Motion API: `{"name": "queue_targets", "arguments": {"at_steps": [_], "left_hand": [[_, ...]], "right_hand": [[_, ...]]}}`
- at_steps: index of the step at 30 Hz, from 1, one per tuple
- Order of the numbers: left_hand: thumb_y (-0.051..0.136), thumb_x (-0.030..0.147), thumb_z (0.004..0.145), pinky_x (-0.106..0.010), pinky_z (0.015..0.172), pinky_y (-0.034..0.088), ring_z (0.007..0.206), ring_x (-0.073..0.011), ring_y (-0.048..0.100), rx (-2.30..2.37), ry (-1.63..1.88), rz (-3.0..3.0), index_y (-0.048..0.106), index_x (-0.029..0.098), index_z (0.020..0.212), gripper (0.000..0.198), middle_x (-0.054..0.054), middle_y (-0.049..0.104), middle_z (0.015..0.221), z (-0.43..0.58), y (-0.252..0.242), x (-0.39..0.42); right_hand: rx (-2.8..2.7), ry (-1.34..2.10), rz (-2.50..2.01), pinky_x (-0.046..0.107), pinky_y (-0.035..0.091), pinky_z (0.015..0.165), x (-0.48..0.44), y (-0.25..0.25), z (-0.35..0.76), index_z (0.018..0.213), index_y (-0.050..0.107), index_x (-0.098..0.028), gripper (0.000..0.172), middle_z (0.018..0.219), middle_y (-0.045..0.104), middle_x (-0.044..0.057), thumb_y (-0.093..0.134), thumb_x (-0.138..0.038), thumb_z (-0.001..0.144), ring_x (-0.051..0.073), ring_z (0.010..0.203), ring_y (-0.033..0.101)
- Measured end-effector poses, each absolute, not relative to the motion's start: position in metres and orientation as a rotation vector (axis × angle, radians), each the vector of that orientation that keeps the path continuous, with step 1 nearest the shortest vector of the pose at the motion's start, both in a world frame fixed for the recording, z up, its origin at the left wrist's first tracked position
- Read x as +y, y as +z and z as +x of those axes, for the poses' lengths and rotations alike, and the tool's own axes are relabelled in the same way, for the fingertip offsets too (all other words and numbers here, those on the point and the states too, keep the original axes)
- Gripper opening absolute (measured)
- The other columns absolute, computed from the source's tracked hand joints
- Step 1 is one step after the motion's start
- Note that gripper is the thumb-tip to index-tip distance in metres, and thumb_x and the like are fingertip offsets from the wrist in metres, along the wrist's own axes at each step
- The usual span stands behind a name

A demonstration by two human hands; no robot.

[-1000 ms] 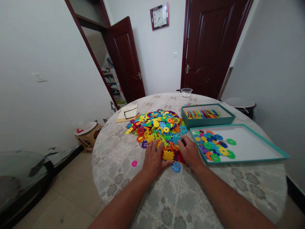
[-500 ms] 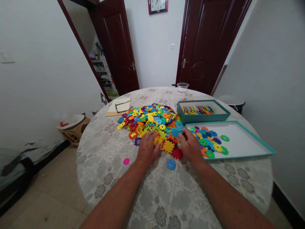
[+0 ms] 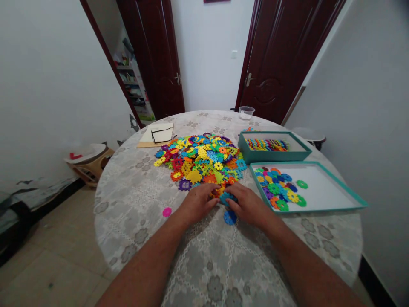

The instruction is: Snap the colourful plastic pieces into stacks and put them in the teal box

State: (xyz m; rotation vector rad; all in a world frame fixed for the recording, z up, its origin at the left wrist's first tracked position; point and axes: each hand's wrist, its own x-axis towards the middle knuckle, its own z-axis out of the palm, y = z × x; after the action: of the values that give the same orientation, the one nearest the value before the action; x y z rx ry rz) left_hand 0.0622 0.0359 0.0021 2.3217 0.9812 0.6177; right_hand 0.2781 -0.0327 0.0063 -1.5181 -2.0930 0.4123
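**Both hands at the near edge of the pile, teal-blue piece between them**

Left hand (image 3: pixel 198 202): palm down on the table (image 3: pixel 137 204), fingers bent, tips touching orange and yellow pieces at the near edge of the pile of plastic pieces (image 3: pixel 201 157). Cannot tell whether it grips anything.

Right hand (image 3: pixel 247 207): palm down, thumb and fingers curled onto a teal-blue piece (image 3: pixel 227 197), which sits just ahead of its fingertips and just right of the left hand's fingertips. Hands nearly touch at the piece.

Around the hands:
- Blue disc (image 3: pixel 229 217): flat on the cloth, just under the right thumb side, between the two wrists, part covered by the hand.
- Pink disc (image 3: pixel 166 212): alone on the cloth, to the left of the left hand, apart from the pile.
- Purple piece (image 3: pixel 184 184): at the pile's rim, just ahead and left of the left hand.
- Shallow tray (image 3: pixel 332 192): right of the right hand, close by; loose coloured discs (image 3: pixel 277 187) cluster at the end nearest the hand.
- Deep box (image 3: pixel 275 156): beyond the tray, farther from the right hand, holding a row of pieces stood on edge.
- Clear cup (image 3: pixel 246 112): far side, well beyond both hands.
- Notebook (image 3: pixel 150 138) with glasses (image 3: pixel 161 133) on it: beyond the pile, ahead and left of the left hand.
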Motion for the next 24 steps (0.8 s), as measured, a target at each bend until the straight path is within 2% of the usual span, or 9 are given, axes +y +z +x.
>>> {"name": "queue_targets", "arguments": {"at_steps": [4, 10, 13, 15, 17, 20, 24], "left_hand": [[0.067, 0.023, 0.091, -0.034, 0.096, 0.054, 0.101, -0.0213, 0.071, 1.012, 0.582, 2.353, 0.074, 0.025, 0.118, 0.028, -0.004, 0.078, 0.109, 0.062, 0.004, 0.037], [0.064, 0.020, 0.091, -0.032, 0.090, 0.053, 0.095, -0.0199, 0.071, 1.195, 0.655, 2.360, 0.073, 0.024, 0.111, 0.022, -0.004, 0.076, 0.104, 0.043, 0.011, 0.050], [0.070, 0.026, 0.088, -0.032, 0.087, 0.052, 0.097, -0.0216, 0.069, 1.344, 0.584, 2.353, 0.071, 0.025, 0.109, 0.021, -0.005, 0.075, 0.106, 0.028, 0.015, 0.058], [0.078, 0.034, 0.083, -0.032, 0.086, 0.051, 0.101, -0.0244, 0.068, 1.437, 0.431, 2.354, 0.070, 0.026, 0.110, 0.029, -0.007, 0.073, 0.110, 0.023, 0.016, 0.060], [0.083, 0.040, 0.078, -0.033, 0.086, 0.050, 0.104, -0.0266, 0.068, 1.491, 0.294, 2.348, 0.069, 0.027, 0.112, 0.040, -0.007, 0.072, 0.115, 0.022, 0.016, 0.058], [0.087, 0.042, 0.072, -0.032, 0.087, 0.050, 0.109, -0.0276, 0.067, 1.488, 0.242, 2.346, 0.066, 0.030, 0.119, 0.053, -0.006, 0.069, 0.123, 0.027, 0.012, 0.053], [0.086, 0.036, 0.073, -0.030, 0.089, 0.049, 0.112, -0.0264, 0.066, 1.467, 0.297, 2.349, 0.065, 0.031, 0.118, 0.050, -0.005, 0.066, 0.122, 0.031, 0.006, 0.051]], "right_hand": [[-2.053, 0.354, -1.532, 0.038, 0.051, 0.097, -0.031, 0.003, 0.278, 0.119, 0.068, -0.023, 0.027, 0.115, 0.066, 0.010, 0.062, -0.019, 0.093, 0.025, 0.109, 0.063], [-2.025, 0.296, -1.562, 0.041, 0.051, 0.100, -0.031, -0.002, 0.275, 0.123, 0.067, -0.023, 0.033, 0.123, 0.063, 0.012, 0.063, -0.018, 0.091, 0.027, 0.113, 0.063], [-2.004, 0.266, -1.566, 0.044, 0.051, 0.101, -0.032, -0.004, 0.274, 0.130, 0.064, -0.024, 0.040, 0.125, 0.065, 0.013, 0.063, -0.019, 0.090, 0.030, 0.117, 0.062], [-2.001, 0.270, -1.548, 0.044, 0.050, 0.102, -0.033, -0.002, 0.274, 0.133, 0.063, -0.023, 0.043, 0.128, 0.064, 0.013, 0.063, -0.019, 0.090, 0.030, 0.120, 0.061], [-2.029, 0.309, -1.520, 0.044, 0.050, 0.101, -0.034, 0.002, 0.273, 0.130, 0.064, -0.023, 0.039, 0.126, 0.066, 0.012, 0.062, -0.019, 0.091, 0.029, 0.118, 0.062], [-2.121, 0.390, -1.503, 0.041, 0.052, 0.093, -0.034, 0.006, 0.271, 0.114, 0.069, -0.022, 0.022, 0.113, 0.070, 0.011, 0.059, -0.020, 0.094, 0.027, 0.106, 0.066], [-2.183, 0.425, -1.507, 0.038, 0.050, 0.086, -0.034, 0.006, 0.270, 0.102, 0.068, -0.023, 0.014, 0.105, 0.071, 0.010, 0.056, -0.021, 0.095, 0.026, 0.098, 0.066]]}}
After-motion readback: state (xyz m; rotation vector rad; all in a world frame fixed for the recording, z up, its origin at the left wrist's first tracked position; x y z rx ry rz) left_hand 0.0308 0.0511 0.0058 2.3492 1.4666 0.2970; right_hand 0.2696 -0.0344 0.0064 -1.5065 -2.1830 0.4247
